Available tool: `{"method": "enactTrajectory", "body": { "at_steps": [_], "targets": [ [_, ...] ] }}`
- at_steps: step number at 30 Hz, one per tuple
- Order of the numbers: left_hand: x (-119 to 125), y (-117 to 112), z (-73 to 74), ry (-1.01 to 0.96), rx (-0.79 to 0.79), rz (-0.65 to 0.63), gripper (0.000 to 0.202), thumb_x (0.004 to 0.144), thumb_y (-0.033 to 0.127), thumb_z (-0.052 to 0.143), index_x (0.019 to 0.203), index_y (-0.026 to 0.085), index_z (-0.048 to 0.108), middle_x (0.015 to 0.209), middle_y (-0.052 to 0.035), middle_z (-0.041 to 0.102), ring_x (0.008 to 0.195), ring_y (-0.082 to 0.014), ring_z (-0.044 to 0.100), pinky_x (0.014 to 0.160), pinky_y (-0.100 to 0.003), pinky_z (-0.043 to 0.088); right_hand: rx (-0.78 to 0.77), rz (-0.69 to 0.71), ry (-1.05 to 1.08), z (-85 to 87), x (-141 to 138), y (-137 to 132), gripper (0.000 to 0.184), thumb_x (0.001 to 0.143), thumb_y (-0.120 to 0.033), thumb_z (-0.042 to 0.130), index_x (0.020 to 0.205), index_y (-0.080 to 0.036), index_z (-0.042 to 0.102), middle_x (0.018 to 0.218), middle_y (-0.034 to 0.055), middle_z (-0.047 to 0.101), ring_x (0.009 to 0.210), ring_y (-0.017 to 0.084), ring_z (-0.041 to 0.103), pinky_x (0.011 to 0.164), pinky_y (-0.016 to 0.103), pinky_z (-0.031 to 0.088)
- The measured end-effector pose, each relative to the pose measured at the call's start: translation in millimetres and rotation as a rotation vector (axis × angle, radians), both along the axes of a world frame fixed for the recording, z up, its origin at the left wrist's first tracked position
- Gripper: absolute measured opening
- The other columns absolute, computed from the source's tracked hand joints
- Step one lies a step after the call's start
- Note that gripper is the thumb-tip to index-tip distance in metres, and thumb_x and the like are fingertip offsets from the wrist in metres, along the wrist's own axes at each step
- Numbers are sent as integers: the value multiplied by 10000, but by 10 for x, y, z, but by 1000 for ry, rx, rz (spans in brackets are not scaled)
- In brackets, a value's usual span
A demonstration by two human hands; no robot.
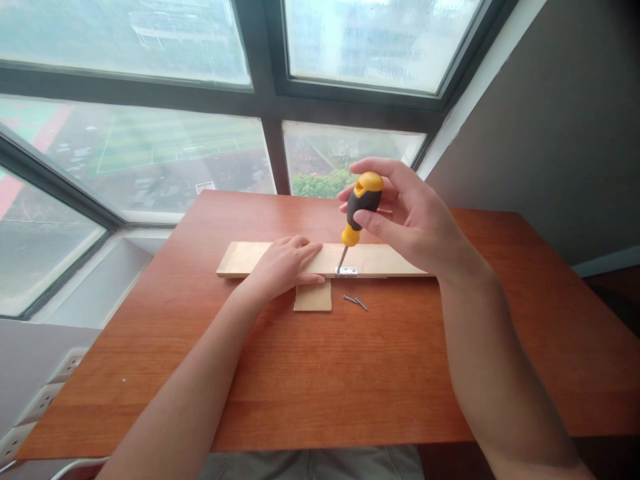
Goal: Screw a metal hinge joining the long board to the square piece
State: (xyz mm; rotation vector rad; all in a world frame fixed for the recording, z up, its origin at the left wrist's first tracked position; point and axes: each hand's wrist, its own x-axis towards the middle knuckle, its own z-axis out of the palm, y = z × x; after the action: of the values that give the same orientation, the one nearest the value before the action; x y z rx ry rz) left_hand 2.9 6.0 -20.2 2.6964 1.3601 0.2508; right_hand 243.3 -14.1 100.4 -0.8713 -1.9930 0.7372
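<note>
A yellow-and-black screwdriver [364, 203] leans slightly to the right, with my right hand [407, 207] closed around its handle from the right. Its tip meets a screw at the left end of a small metal bracket [347, 271]. That bracket lies at the front edge of a long pale wooden board [377, 257]. On the board, left of the bracket, my left hand [285, 262] grips it, fingers over the top and thumb along the front edge. A square cardboard piece [313, 297] sticks out from under the board. Loose screws [355, 302] lie just in front of it.
The reddish-brown wooden table [300, 373] carries everything. Large windows [180, 153] rise behind its far edge, and a grey wall [540, 127] stands to the right. Power sockets [43, 403] and a white cable [80, 465] are at the lower left, beside the table edge.
</note>
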Motion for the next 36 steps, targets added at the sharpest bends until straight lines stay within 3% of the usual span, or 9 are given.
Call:
{"method": "enactTrajectory", "body": {
  "at_steps": [5,7,13,15,19,21,29,34,36],
  "targets": [
    [-7,1,-10,7,10,-10,671,863,647,596,1395,243,528,1244,-118,602,1075,-301,586,913,-396,452,270,-343,-116,-72,-77,59,519,774,-415,779,1229,-309,553,1018,19,671,911,232,657,828,409,585],
    [-10,2,-16,1,14,-9,676,860,650,596,1397,246,526,1239,-116,602,1072,-300,586,910,-394,453,251,-296,-102,-79,-103,53,441,818,-409,735,1206,-298,558,1049,26,667,932,227,652,845,407,580],
    [-18,11,-34,-8,18,-3,674,855,666,587,1398,272,529,1229,-106,603,1057,-297,594,911,-391,453,-24,115,38,-6,-61,-38,377,910,-258,572,1277,-270,487,1171,48,644,1077,207,651,936,421,579],
    [-17,11,-34,-2,19,-3,680,855,673,580,1400,271,528,1231,-105,603,1056,-298,594,913,-393,452,12,44,8,-19,-53,-28,398,892,-273,610,1273,-285,494,1174,45,654,1050,217,664,908,428,592],
    [-14,7,-28,7,16,-7,674,863,662,579,1406,267,519,1244,-106,602,1066,-296,592,922,-395,446,238,-333,-108,-119,-95,61,590,821,-386,727,1345,-331,461,1086,40,675,894,244,666,806,442,601],
    [-13,4,-22,11,11,-7,672,868,655,579,1406,258,518,1249,-110,602,1068,-297,590,925,-398,445,308,-426,-143,-158,-112,101,614,829,-429,716,1374,-336,448,1069,48,672,874,251,650,795,449,591],
    [-6,-2,-18,-7,4,12,650,860,647,596,1392,280,530,1254,-102,598,1056,-283,598,935,-388,443,79,-77,8,-100,-1,103,335,978,-331,478,1313,-344,494,1219,21,646,1029,192,656,853,379,588],
    [-4,-6,-17,-7,-1,12,659,859,640,603,1394,263,530,1265,-112,596,1074,-301,591,937,-404,448,340,-378,-97,-142,-39,143,407,862,-420,684,1240,-322,568,1003,23,670,919,231,650,882,417,561],
    [-4,-11,-18,-9,-3,7,663,867,647,587,1401,260,523,1270,-112,595,1087,-306,585,939,-407,447,366,-371,-102,-140,-57,141,346,889,-389,646,1219,-308,582,1050,38,669,965,238,641,909,428,547]
  ]
}}
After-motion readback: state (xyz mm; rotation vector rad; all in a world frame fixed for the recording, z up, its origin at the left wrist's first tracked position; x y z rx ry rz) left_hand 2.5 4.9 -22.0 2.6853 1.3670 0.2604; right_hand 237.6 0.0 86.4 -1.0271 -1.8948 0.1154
